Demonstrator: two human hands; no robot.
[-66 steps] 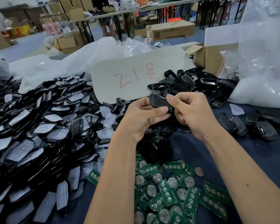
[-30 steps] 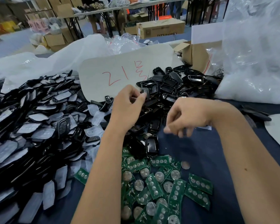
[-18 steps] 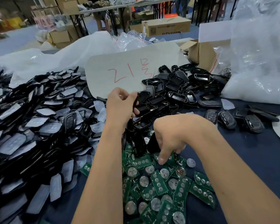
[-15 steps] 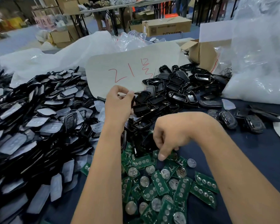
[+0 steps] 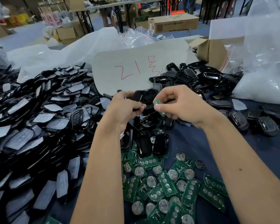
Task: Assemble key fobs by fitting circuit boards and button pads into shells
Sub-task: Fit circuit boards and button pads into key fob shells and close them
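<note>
Fingers of your left hand (image 5: 125, 107) are gripping a black shell (image 5: 146, 97) while your right hand (image 5: 179, 105) is pinching a green circuit board (image 5: 158, 104) beside it.

green circuit board (image 5: 158, 105) beside open black shell (image 5: 148, 96)

A warehouse-like workroom behind a dark blue worktable (image 5: 192, 139)

Beyond the table's far edge the floor (image 5: 19, 33) is grey-blue and lit evenly. Further back from the table stand long tables on black metal legs (image 5: 118, 18), with brown cardboard boxes (image 5: 173, 22) under and beside them. To the left of those legs sit more cartons (image 5: 65, 33) and pink stools (image 5: 51, 17), blurred.
</note>
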